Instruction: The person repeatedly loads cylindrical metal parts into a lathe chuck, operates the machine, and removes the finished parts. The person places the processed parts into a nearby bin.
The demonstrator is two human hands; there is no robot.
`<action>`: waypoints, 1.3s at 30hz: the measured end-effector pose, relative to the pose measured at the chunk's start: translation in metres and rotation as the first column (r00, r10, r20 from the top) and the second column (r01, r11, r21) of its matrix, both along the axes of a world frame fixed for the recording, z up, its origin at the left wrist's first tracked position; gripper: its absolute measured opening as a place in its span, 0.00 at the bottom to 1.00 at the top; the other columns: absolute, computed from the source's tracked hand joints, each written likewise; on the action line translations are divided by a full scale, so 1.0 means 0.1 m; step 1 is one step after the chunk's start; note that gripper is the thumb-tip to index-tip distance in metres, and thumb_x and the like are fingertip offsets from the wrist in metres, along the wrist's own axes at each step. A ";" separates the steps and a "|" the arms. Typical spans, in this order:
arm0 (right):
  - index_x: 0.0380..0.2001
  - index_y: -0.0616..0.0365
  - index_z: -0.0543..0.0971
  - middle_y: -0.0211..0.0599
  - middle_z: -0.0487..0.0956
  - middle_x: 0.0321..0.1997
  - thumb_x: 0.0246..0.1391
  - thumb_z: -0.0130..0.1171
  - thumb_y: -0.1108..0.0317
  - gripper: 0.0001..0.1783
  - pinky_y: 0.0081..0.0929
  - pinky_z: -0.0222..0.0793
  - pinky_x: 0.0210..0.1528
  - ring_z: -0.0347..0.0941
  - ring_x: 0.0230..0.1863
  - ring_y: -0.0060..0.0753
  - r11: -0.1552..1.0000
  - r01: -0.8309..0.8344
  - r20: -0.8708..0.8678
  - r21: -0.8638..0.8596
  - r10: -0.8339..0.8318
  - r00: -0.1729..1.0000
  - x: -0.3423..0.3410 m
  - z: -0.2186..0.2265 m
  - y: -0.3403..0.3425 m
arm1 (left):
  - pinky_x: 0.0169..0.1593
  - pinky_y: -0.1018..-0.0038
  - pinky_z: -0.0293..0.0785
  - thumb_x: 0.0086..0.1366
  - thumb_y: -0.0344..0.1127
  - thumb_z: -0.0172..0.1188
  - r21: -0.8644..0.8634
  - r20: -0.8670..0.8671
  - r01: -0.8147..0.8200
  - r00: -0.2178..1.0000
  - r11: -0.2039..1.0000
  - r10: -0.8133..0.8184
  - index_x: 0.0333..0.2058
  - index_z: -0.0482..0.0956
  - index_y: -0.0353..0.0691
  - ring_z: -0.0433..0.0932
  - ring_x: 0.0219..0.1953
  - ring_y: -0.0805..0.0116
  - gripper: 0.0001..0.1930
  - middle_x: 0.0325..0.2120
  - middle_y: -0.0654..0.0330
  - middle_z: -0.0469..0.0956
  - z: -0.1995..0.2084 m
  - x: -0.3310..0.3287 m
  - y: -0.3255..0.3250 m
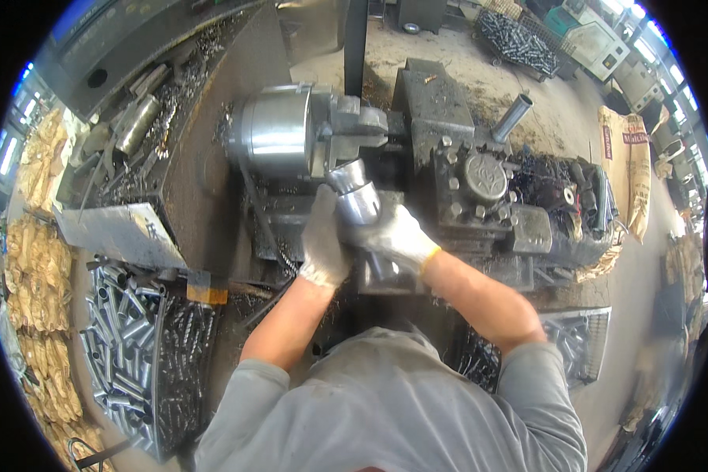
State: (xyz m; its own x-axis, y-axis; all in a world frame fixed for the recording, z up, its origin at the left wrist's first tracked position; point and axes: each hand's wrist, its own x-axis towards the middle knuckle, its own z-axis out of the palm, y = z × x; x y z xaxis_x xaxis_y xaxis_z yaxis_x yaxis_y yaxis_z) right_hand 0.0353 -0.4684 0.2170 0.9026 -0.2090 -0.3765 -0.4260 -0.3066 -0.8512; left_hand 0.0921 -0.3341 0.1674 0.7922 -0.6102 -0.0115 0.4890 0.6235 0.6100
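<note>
The right hand (401, 237) grasps the metal cylinder (357, 201); the left hand (322, 241) lies against it, finger closure indeterminate. The cylinder is nearer the body than the chuck (278, 130). Probably rigid, weighty, slippery if oiled: grip its wide section.

the lathe (464, 267) is shown as the main support: the chuck (275, 130) is mounted at left, and the tool post (484, 179) is bolted at right, with a tube (513, 118) set slanting just behind it. in the tray (122, 234) at upper left, a cylinder (138, 126) is laid among shavings (167, 134). on the floor (448, 51), a round part (410, 28) is placed beyond the lathe, and a basket (536, 72) is heaped with metal parts (519, 41). at lower left, a bin (159, 377) is filled with loose tubes (122, 354), crossed at all angles; at lower right, silvery parts (573, 340) are held in a crate (604, 338). paper sacks (39, 275) are piled along the left edge.
</note>
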 end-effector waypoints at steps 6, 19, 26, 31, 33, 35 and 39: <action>0.61 0.64 0.75 0.55 0.85 0.47 0.44 0.74 0.60 0.40 0.42 0.86 0.46 0.86 0.49 0.51 0.650 0.010 0.427 -0.760 0.488 0.761 0.27 0.73 -0.97 | 0.55 0.56 0.82 0.77 0.49 0.61 0.140 0.348 -0.255 0.917 0.957 0.194 0.59 0.79 0.40 0.86 0.52 0.57 0.21 0.52 0.57 0.85 -0.15 0.36 0.27; 0.55 0.61 0.82 0.56 0.88 0.47 0.33 0.78 0.47 0.45 0.45 0.81 0.50 0.86 0.48 0.56 0.421 -0.636 -0.312 -0.646 0.614 0.724 1.79 -0.29 -1.95 | 0.44 0.63 0.81 0.75 0.49 0.63 0.745 -0.014 -0.471 0.697 0.472 0.717 0.51 0.80 0.40 0.85 0.40 0.61 0.18 0.41 0.57 0.86 -2.05 -0.80 2.38; 0.40 0.67 0.88 0.56 0.88 0.38 0.39 0.80 0.45 0.35 0.41 0.81 0.47 0.87 0.40 0.47 0.239 -0.810 -0.634 -0.535 0.521 0.572 1.93 -0.36 -2.13 | 0.45 0.53 0.75 0.80 0.63 0.45 0.579 -0.087 -0.677 0.503 0.455 0.860 0.45 0.80 0.45 0.78 0.35 0.60 0.27 0.38 0.57 0.82 -1.86 -0.45 2.90; 0.65 0.61 0.73 0.51 0.88 0.44 0.36 0.77 0.62 0.49 0.38 0.81 0.44 0.85 0.41 0.43 0.531 -0.639 -0.091 -0.557 0.725 0.683 2.00 -0.34 -1.91 | 0.37 0.66 0.68 0.80 0.56 0.49 0.605 -0.220 -0.584 0.530 0.541 0.819 0.40 0.78 0.52 0.72 0.32 0.71 0.17 0.29 0.70 0.73 -1.74 -0.41 3.10; 0.66 0.61 0.72 0.52 0.87 0.48 0.35 0.78 0.63 0.50 0.37 0.81 0.47 0.84 0.44 0.42 0.601 -0.620 -0.139 -0.505 0.652 0.745 2.06 -0.36 -1.84 | 0.35 0.73 0.64 0.79 0.47 0.53 0.523 -0.250 -0.638 0.519 0.565 0.817 0.38 0.79 0.49 0.71 0.31 0.77 0.13 0.29 0.74 0.72 -1.81 -0.40 3.12; 0.70 0.62 0.70 0.53 0.86 0.55 0.36 0.77 0.60 0.54 0.39 0.81 0.52 0.84 0.51 0.45 0.641 -0.584 -0.131 -0.498 0.610 0.781 2.12 -0.34 -1.84 | 0.33 0.73 0.66 0.77 0.52 0.55 0.676 0.087 -0.642 0.555 0.360 0.827 0.41 0.80 0.46 0.70 0.26 0.75 0.16 0.27 0.71 0.74 -1.95 -0.37 3.12; 0.75 0.60 0.67 0.57 0.82 0.62 0.41 0.76 0.51 0.57 0.44 0.79 0.60 0.82 0.58 0.53 0.344 -0.561 -0.207 -0.753 0.685 0.699 2.03 -0.02 -1.94 | 0.30 0.75 0.66 0.77 0.50 0.55 0.749 0.317 -0.655 0.488 0.100 0.813 0.40 0.82 0.40 0.71 0.26 0.77 0.18 0.29 0.67 0.77 -2.19 -0.38 3.13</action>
